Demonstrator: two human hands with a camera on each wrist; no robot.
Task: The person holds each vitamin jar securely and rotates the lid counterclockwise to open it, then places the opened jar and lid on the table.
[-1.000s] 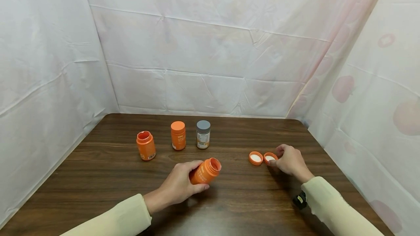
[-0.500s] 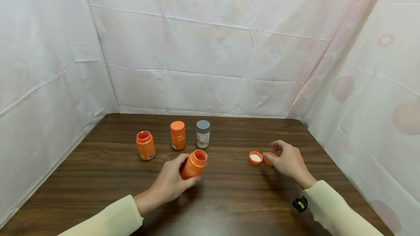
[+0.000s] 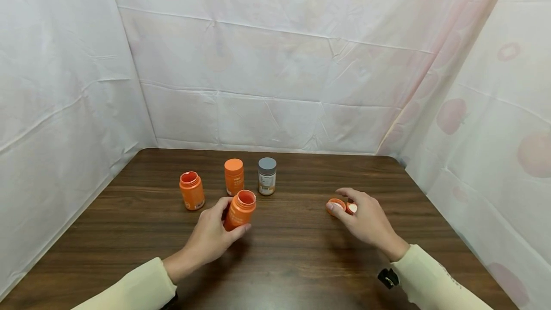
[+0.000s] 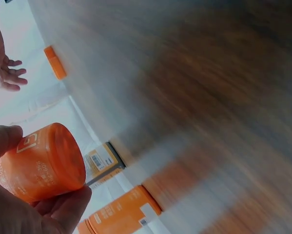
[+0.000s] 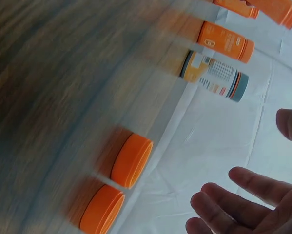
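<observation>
My left hand (image 3: 206, 236) grips an uncapped orange bottle (image 3: 239, 210), thumb on the near side and fingers round the far side. The bottle leans to the right with its mouth up; in the left wrist view its base (image 4: 70, 156) is raised off the table. Over two orange screw caps, my right hand (image 3: 366, 221) hovers with its fingers spread and nothing in them. Both caps lie side by side, white liners up; the left cap (image 3: 333, 201) is partly behind the thumb, and the right cap (image 3: 352, 208) shows between thumb and fingers.
Another uncapped orange bottle (image 3: 192, 193) stands upright at the left. Behind the held bottle is a capped orange bottle (image 3: 234, 176), with a grey-capped bottle (image 3: 267, 180) to its right. White sheeting (image 3: 275, 61) walls in the dark wooden table (image 3: 301, 271).
My left hand has carried the orange bottle left and somewhat away from me, tipping it more upright. The right hand has come off the right cap and shifted left over both caps.
</observation>
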